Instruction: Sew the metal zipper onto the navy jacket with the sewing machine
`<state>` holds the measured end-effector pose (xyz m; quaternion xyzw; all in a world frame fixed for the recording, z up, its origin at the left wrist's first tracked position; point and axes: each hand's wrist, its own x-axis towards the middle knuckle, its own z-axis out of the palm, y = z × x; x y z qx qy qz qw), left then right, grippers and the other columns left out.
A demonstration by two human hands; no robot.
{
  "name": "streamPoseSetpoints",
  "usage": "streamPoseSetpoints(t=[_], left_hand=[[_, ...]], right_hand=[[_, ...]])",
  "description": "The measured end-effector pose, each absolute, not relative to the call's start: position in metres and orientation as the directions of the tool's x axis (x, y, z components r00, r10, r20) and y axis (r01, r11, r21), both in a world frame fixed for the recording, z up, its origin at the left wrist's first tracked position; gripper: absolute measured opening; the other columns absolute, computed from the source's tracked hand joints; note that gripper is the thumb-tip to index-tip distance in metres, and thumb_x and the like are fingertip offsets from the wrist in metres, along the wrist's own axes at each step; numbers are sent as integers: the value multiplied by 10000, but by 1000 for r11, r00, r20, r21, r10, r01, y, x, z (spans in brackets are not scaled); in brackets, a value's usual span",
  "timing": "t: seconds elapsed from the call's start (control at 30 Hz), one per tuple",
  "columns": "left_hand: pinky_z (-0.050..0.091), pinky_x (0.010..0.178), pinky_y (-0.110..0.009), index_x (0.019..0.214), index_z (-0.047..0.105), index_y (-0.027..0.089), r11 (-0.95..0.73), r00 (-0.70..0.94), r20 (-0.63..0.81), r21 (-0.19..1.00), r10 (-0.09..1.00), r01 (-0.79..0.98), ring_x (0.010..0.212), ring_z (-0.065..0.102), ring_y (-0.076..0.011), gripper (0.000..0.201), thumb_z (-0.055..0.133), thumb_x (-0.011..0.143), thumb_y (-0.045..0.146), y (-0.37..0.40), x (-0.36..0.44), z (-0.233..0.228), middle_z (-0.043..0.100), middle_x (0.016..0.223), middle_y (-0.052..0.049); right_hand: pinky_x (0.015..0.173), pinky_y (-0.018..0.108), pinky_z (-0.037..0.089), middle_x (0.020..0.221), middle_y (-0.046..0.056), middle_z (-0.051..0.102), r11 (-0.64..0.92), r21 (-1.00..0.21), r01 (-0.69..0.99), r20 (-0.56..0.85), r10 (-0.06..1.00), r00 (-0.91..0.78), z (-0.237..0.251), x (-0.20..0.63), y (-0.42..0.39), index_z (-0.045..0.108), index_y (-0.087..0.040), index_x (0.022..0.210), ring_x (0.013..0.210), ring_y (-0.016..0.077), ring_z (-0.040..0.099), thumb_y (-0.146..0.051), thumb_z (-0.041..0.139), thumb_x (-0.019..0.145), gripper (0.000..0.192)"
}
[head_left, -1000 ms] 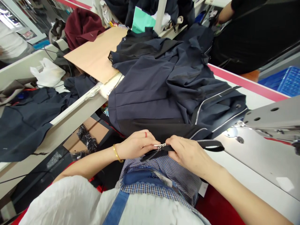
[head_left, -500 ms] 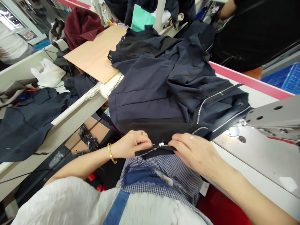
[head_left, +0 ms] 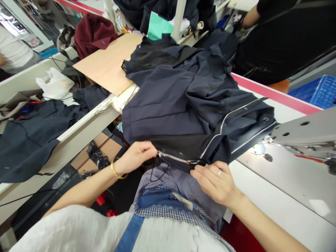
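A navy jacket (head_left: 181, 101) with a silver zipper (head_left: 174, 158) lies heaped on the white sewing table (head_left: 283, 189) in front of me. My left hand (head_left: 135, 155) pinches the zipper's lower end at the jacket's black hem. Close to the table edge, my right hand (head_left: 215, 180) holds the zipper slider and the fabric around it. The closed stretch of zipper runs taut between both hands. A thin dark thread hangs from the hem over my checked apron.
The grey sewing machine head (head_left: 307, 134) stands at the right with a lit needle area. A person in black (head_left: 283, 38) sits behind the table. Cardboard sheet (head_left: 107, 63), maroon garment (head_left: 91, 31), white bag (head_left: 54, 84) and more navy fabric (head_left: 28, 133) lie left. A blue crate (head_left: 324, 91) is far right.
My hands have drawn apart along the zipper: the left moved left with the end, the right slid right and down with the slider, closing a stretch of zipper.
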<state>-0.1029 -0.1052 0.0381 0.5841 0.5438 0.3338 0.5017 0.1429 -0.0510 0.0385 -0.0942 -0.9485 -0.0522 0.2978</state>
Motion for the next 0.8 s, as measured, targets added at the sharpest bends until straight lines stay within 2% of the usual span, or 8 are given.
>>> streamPoseSetpoints(t=[0.17, 0.27, 0.33, 0.4, 0.47, 0.63, 0.7, 0.8], left_hand=[[422, 711, -211, 697, 584, 106, -99, 534, -43, 967, 844, 235, 717, 514, -93, 308, 427, 871, 307, -107, -109, 32, 586, 753, -49], [447, 685, -215, 717, 583, 94, -28, 442, -66, 979, 894, 204, 712, 538, -91, 385, 327, 904, 314, -103, -97, 29, 591, 834, -79], [460, 672, -217, 895, 589, 99, -2, 384, -93, 970, 919, 241, 729, 552, -90, 328, 309, 907, 271, -98, -85, 29, 582, 943, -87], [455, 786, -237, 1112, 524, 129, -112, 477, -40, 952, 878, 285, 894, 550, -112, 288, 364, 880, 187, -93, -76, 29, 548, 1095, -92], [397, 914, -245, 1182, 486, 127, -269, 610, 45, 921, 791, 282, 1059, 486, -130, 357, 409, 834, 100, -88, -68, 29, 523, 1166, -93], [431, 782, -196, 979, 599, 97, -407, 622, 108, 839, 775, 361, 811, 539, -110, 236, 425, 821, 83, -87, -60, 25, 602, 902, -65], [431, 738, -191, 928, 604, 105, -442, 595, 134, 799, 792, 408, 764, 531, -106, 220, 400, 848, 111, -89, -59, 24, 598, 866, -59], [418, 742, -206, 878, 592, 120, -533, 619, 168, 703, 767, 470, 761, 514, -113, 228, 365, 872, 135, -94, -64, 26, 600, 853, -56]], right_hand=[[625, 288, 342, 690, -6, 639, 966, 79, 248, 604, 151, -782, 34, 152, -58, 591, -178, 750, 605, 103, 476, -104, 490, 820, 144], [660, 290, 348, 656, -35, 631, 965, 108, 238, 616, 123, -778, 40, 146, -59, 599, -204, 715, 616, 99, 474, -109, 486, 824, 183], [674, 288, 346, 623, -49, 621, 969, 121, 216, 623, 95, -777, 43, 143, -59, 603, -216, 684, 606, 91, 473, -117, 474, 832, 220], [684, 289, 341, 591, -58, 606, 972, 132, 194, 636, 68, -769, 45, 141, -59, 604, -221, 662, 588, 83, 466, -118, 479, 828, 231], [719, 298, 341, 583, -65, 593, 975, 128, 182, 644, 58, -763, 44, 140, -59, 603, -225, 663, 594, 78, 473, -107, 512, 803, 204], [827, 362, 387, 754, -21, 609, 978, -2, 210, 627, 165, -761, 36, 139, -53, 564, -232, 733, 774, 134, 566, -88, 560, 765, 148], [764, 314, 436, 858, 37, 613, 959, -107, 261, 551, 276, -788, 35, 136, -49, 554, -206, 832, 810, 149, 579, -165, 518, 826, 55], [611, 244, 443, 776, 56, 611, 935, -241, 260, 341, 332, -879, 41, 134, -42, 544, -139, 910, 679, 131, 582, -318, 400, 906, 230]])
